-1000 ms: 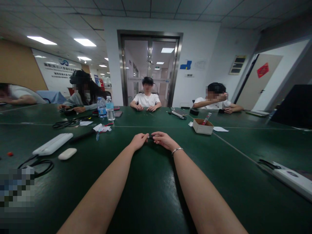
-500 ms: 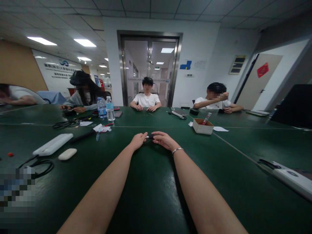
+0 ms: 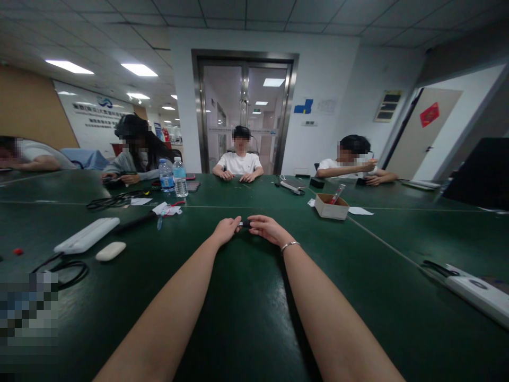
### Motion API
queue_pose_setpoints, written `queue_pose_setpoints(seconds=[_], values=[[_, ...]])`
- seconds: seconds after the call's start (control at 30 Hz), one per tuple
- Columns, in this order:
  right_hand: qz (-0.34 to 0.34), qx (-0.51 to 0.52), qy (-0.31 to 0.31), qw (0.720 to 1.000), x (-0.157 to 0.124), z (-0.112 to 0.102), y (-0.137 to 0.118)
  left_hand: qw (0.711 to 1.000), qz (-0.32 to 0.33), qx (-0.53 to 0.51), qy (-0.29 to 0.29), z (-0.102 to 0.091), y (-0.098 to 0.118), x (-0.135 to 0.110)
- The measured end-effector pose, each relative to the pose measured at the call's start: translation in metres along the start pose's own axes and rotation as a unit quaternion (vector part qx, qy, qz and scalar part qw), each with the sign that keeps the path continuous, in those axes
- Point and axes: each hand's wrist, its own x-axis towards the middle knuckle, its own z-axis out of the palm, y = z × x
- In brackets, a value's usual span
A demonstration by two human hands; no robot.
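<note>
Both my arms reach out over a dark green table (image 3: 246, 297). My left hand (image 3: 226, 230) and my right hand (image 3: 267, 228) meet at the middle of the table, fingers curled. Between them they pinch a small dark object with a silvery end (image 3: 243, 224); it is too small to name. A thin bracelet (image 3: 289, 245) circles my right wrist. Both hands rest low on the tabletop.
A white power strip (image 3: 86, 235) and a white oval case (image 3: 110, 251) lie at the left beside black cables (image 3: 67, 271). Two water bottles (image 3: 173, 178) stand further back. A cardboard box (image 3: 331, 206) sits right of centre, another white strip (image 3: 477, 293) at far right. Several people sit around the table.
My hands stay together on the small object with only a slight shift of the fingers. The person at the back right has lowered a hand a little.
</note>
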Motion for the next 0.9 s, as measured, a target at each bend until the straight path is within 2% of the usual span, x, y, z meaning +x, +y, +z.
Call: queue_pose_setpoints(seconds=[0.37, 0.63, 0.9], values=[[0.01, 0.006, 0.023, 1.0, 0.0011, 0.0018, -0.0007, 0.998, -0.002, -0.058, -0.024, 0.0037, -0.0033, 0.0025], [0.003, 0.009, 0.029, 1.0, 0.0014, 0.0022, 0.0002, 0.998, 0.026, -0.043, -0.029, 0.0019, -0.0038, 0.0009], [0.007, -0.023, 0.019, 1.0, 0.0035, 0.0034, 0.0013, 0.987, 0.065, -0.145, -0.014, 0.0039, 0.0044, -0.0043]])
